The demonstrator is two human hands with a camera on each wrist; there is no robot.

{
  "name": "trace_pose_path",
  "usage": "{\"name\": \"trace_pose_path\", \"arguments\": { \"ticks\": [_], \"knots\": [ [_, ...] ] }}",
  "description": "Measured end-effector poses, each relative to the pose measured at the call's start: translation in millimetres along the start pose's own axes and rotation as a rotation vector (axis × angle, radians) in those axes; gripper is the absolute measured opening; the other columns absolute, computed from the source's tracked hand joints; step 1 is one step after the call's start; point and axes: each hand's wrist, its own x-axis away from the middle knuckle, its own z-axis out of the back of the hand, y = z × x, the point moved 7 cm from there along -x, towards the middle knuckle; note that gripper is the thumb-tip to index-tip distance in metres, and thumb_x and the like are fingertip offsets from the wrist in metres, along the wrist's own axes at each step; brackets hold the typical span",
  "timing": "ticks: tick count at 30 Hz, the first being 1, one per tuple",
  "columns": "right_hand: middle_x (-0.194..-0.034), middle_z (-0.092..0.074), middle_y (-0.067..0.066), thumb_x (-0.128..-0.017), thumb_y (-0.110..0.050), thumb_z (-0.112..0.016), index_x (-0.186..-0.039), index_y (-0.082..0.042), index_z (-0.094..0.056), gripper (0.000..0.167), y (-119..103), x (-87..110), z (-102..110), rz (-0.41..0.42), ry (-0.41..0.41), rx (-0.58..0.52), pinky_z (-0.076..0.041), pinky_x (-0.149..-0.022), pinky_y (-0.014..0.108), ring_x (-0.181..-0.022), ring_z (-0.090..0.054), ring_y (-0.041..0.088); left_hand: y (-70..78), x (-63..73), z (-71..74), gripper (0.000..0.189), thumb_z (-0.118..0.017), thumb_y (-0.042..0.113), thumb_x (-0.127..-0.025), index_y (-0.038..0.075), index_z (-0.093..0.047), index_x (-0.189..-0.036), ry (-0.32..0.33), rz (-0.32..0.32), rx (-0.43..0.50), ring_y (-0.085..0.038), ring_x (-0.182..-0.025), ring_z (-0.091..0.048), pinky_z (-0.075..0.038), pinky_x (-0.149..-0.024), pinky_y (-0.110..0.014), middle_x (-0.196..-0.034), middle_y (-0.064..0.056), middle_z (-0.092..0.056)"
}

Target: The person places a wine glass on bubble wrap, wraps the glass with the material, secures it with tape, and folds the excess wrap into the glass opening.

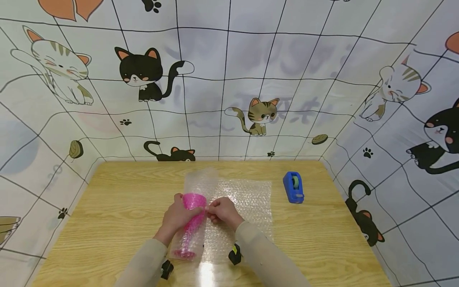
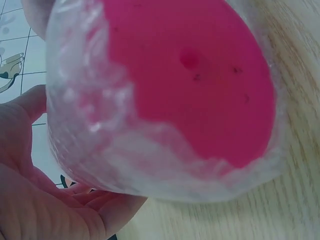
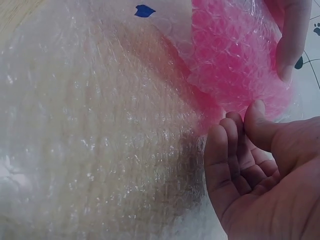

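A long pink object with round, flat ends (image 1: 195, 200) lies partly rolled in clear bubble wrap (image 1: 251, 199); its exact kind is obscured by the wrap. My left hand (image 1: 178, 217) grips the wrapped roll near its far end, thumb across the top. At the roll's right side, my right hand (image 1: 224, 211) pinches the bubble wrap between thumb and fingertips, its fingers curled. From the left wrist, the pink end face (image 2: 200, 100) shows a small round mark in its middle, with wrap folded around its rim. The flat sheet stretches away to the right of the roll.
A blue tape dispenser (image 1: 294, 188) with a roll of tape stands at the back right of the wooden table (image 1: 118, 211). Cat-patterned cloth walls (image 1: 208, 91) enclose the table's back and sides.
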Motion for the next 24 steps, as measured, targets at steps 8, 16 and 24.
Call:
{"name": "trace_pose_path", "arguments": {
  "ticks": [8,16,24],
  "knots": [
    [-0.08,-0.073,0.023,-0.088,-0.007,-0.069,-0.088,0.008,-0.069,0.015,1,-2.0,-2,0.006,-0.009,-0.052,-0.057,-0.054,0.026,-0.051,-0.057,0.009,4.2,-1.1,-0.8,0.097,-0.075,0.053,-0.076,-0.005,-0.029,-0.138,0.038,0.008,-0.078,-0.039,-0.091,-0.064,-0.054,-0.073,-0.051,-0.116,-0.03,-0.059],
    [-0.081,-0.073,0.024,-0.088,-0.003,-0.068,-0.094,0.008,-0.07,0.013,-4,-0.9,-3,0.021,0.016,-0.01,-0.061,-0.061,0.034,-0.058,-0.068,0.019,5.0,-1.8,-3.3,0.095,-0.075,0.055,-0.076,-0.003,-0.03,-0.137,0.057,0.022,-0.114,-0.04,-0.09,-0.064,-0.053,-0.071,-0.051,-0.115,-0.029,-0.058],
    [-0.085,-0.072,0.026,-0.091,-0.001,-0.06,-0.094,0.009,-0.07,0.015,-12,5.7,-1,0.026,0.025,-0.002,-0.061,-0.068,0.039,-0.059,-0.068,0.019,6.4,0.8,-2.9,0.096,-0.074,0.055,-0.077,-0.003,-0.028,-0.138,0.057,0.029,-0.123,-0.043,-0.092,-0.063,-0.052,-0.074,-0.053,-0.118,-0.03,-0.055]
  ]
}}
